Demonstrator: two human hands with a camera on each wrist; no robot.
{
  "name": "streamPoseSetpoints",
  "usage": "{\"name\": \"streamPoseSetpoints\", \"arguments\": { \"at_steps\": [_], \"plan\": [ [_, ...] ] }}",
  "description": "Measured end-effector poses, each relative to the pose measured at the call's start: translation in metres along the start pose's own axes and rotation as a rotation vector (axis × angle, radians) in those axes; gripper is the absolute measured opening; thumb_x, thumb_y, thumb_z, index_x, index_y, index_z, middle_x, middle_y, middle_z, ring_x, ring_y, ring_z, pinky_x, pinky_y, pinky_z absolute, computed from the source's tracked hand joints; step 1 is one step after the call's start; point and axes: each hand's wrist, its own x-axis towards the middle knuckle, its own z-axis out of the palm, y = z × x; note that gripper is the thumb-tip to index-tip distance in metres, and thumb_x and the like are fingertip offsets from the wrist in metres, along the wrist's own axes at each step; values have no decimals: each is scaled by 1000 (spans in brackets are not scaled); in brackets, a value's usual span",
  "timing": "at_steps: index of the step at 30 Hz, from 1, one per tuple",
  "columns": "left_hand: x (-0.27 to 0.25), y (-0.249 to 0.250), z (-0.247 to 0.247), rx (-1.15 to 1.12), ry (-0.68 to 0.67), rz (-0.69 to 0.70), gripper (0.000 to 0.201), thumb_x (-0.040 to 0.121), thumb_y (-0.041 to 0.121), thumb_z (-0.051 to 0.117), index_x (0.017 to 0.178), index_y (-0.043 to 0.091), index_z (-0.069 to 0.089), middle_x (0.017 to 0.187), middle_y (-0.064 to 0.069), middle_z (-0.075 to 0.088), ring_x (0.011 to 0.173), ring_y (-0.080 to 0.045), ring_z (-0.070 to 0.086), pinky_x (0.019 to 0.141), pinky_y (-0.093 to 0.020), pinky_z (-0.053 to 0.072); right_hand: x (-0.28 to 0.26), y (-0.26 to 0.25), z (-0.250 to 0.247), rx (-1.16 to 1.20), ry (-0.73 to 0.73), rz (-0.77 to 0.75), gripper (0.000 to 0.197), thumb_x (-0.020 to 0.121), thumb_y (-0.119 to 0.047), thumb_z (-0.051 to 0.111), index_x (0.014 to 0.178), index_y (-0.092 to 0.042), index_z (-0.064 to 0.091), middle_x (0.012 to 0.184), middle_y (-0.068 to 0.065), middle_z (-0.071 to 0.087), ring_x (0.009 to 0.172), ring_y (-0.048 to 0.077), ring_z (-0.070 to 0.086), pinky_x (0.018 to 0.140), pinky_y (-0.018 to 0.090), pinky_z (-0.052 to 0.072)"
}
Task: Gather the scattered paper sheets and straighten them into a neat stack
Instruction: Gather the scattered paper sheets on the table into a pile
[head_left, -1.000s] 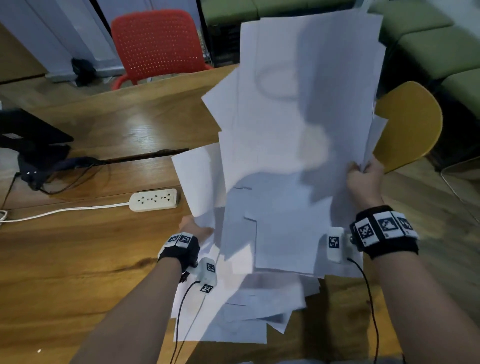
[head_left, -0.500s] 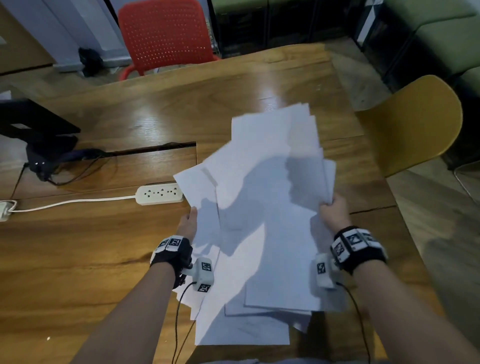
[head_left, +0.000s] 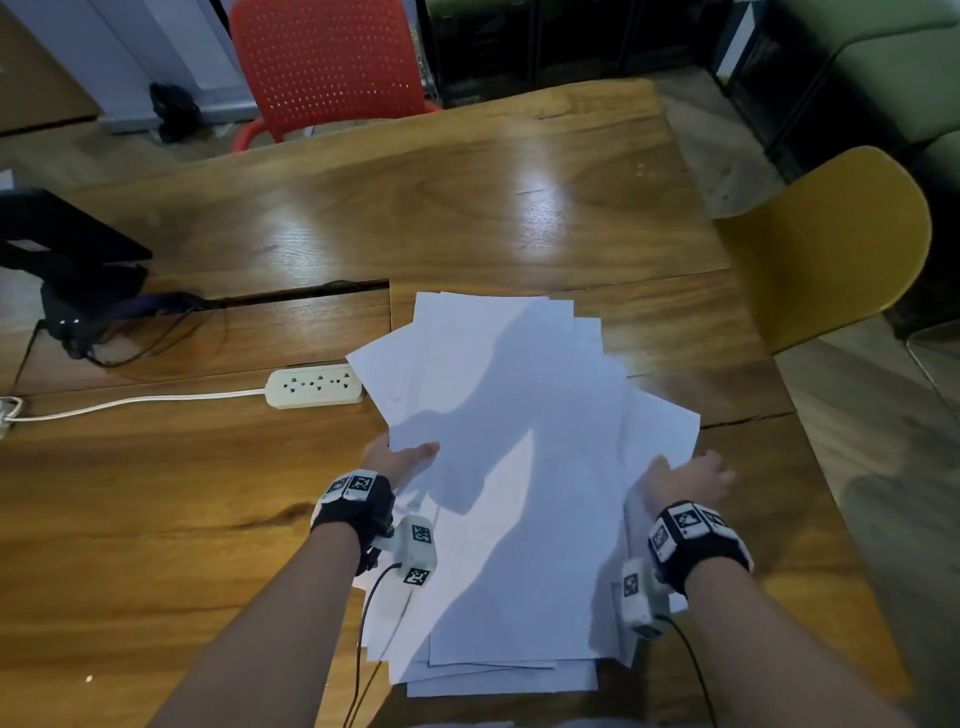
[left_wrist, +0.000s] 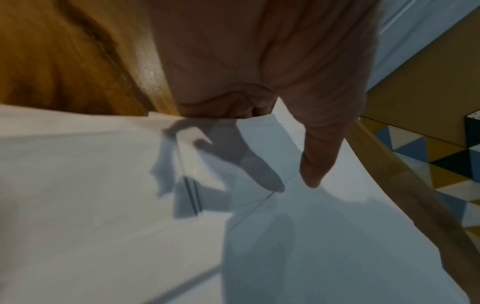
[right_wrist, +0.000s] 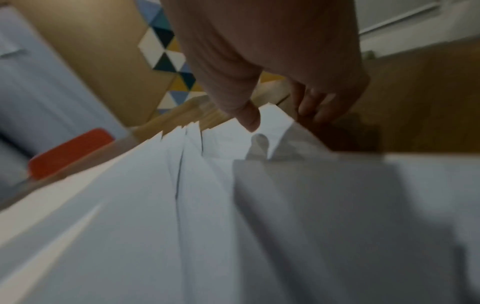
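Observation:
A loose, fanned pile of white paper sheets (head_left: 519, 467) lies on the wooden table (head_left: 467, 208) in front of me, corners sticking out at the far and right sides. My left hand (head_left: 402, 457) holds the pile's left edge. Its thumb (left_wrist: 309, 164) lies on top of the sheets (left_wrist: 103, 205) and its fingers are hidden beneath them. My right hand (head_left: 685, 475) holds the right edge, thumb (right_wrist: 248, 117) over the sheets (right_wrist: 182, 226) and fingers (right_wrist: 311, 105) curled at the paper's edge.
A white power strip (head_left: 314, 384) with its cord lies just left of the pile. A black device (head_left: 67, 249) with cables sits at far left. A red chair (head_left: 327, 62) stands behind the table and a yellow chair (head_left: 831, 244) at its right edge.
The sheets were held up high in front of me. Both hands have brought them down, and the pile now lies low on the table, spread flatter.

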Motion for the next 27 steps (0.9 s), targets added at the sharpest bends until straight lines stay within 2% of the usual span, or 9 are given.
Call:
{"name": "streamPoseSetpoints", "arguments": {
  "at_steps": [5, 8, 11, 14, 18, 20, 22, 23, 27],
  "plan": [
    [-4, 8, 8, 4, -102, 41, 58, 66, 37, 84, 116, 16, 63, 109, 0, 68, 100, -23, 64, 93, -41, 52, -5, -16, -4, 48, -232, -77, 48, 86, 0, 53, 131, 3, 37, 117, 18, 53, 112, 40, 55, 80, 36, 43],
    [-4, 5, 17, 21, -107, 39, 54, 67, 27, 83, 116, 15, 65, 112, -5, 71, 99, -24, 67, 91, -41, 53, -6, -20, 0, 94, -393, -198, 36, 92, -8, 48, 127, 2, 48, 122, 8, 56, 114, 35, 54, 98, 42, 44],
    [-8, 5, 19, 40, -16, 39, 43, 79, 3, 69, 121, 5, 61, 115, -13, 67, 93, -25, 62, 81, -32, 49, 2, -14, -8, 174, -455, -197, 30, 92, -16, 55, 117, -1, 61, 114, 15, 66, 105, 34, 62, 95, 48, 49],
    [-8, 5, 12, 81, 15, 57, 39, 80, -2, 64, 119, 3, 62, 115, -16, 67, 91, -25, 61, 80, -30, 47, 18, -1, -21, 219, -370, -159, 26, 86, -9, 64, 109, 3, 65, 105, 21, 68, 96, 37, 65, 88, 51, 53],
    [-5, 2, -5, 135, 90, 40, 32, 81, -2, 64, 113, -1, 64, 111, -19, 68, 89, -28, 62, 78, -30, 47, 29, -1, -39, 363, -108, -210, 21, 81, -14, 69, 96, -1, 64, 102, 23, 69, 83, 33, 64, 78, 43, 54],
    [-6, 0, -10, 122, 107, 20, 30, 80, -2, 63, 110, 0, 65, 106, -18, 67, 87, -29, 61, 77, -32, 49, 29, -5, -42, 393, -246, -173, 31, 80, -18, 72, 105, -3, 64, 106, 18, 68, 92, 35, 65, 86, 48, 54],
    [-6, -2, -13, 100, 109, 10, 28, 80, -4, 61, 108, 1, 65, 100, -16, 67, 86, -30, 62, 77, -33, 50, 23, -7, -42, 193, -397, -212, 34, 80, -8, 70, 113, -2, 62, 109, 17, 66, 99, 36, 63, 88, 48, 52],
    [-6, -3, -15, 97, 112, 8, 29, 80, -4, 61, 108, 1, 64, 98, -16, 66, 86, -31, 63, 77, -34, 51, 18, -11, -43, 69, -367, -278, 32, 81, -5, 66, 112, 0, 61, 108, 20, 66, 100, 38, 62, 86, 45, 52],
    [-4, -5, -20, 76, 138, 4, 32, 81, -6, 58, 112, -3, 63, 95, -15, 65, 84, -31, 62, 75, -32, 49, -7, -52, -76, 4, 133, -655, 20, 93, -8, 53, 111, -1, 58, 103, 26, 65, 98, 41, 61, 80, 43, 49]
  ]
}}
